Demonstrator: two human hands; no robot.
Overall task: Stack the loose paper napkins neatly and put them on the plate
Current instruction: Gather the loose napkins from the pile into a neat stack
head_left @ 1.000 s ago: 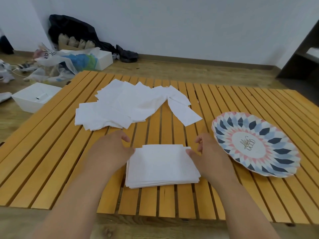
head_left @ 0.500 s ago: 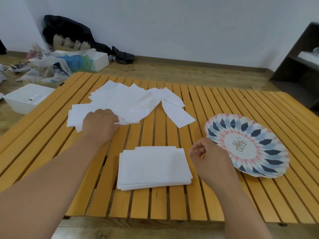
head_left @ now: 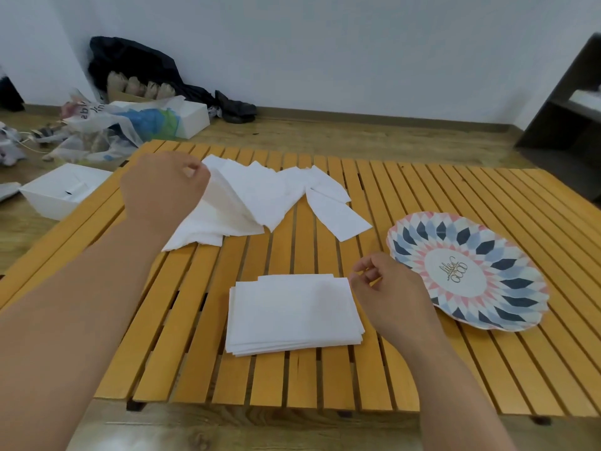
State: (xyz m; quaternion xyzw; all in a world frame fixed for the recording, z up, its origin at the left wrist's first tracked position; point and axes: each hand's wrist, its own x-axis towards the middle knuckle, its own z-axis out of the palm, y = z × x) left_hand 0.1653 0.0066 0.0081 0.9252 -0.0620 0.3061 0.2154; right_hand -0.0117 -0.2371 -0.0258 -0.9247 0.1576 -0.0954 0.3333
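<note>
A neat stack of white napkins lies near the front of the slatted wooden table. Behind it spreads a loose heap of white napkins. My left hand pinches the top edge of one napkin from that heap and lifts it, so the sheet hangs down over the others. My right hand hovers at the stack's right edge, fingers loosely curled, holding nothing. The patterned plate, blue, pink and white, sits bare to the right.
On the floor to the left stand a white box, plastic bags and another white box. Dark clothing is piled by the wall. A dark shelf unit stands at the far right.
My left hand left the neat stack, reached to the loose heap and has raised one napkin off it. My right hand drew slightly back from the stack's edge.
</note>
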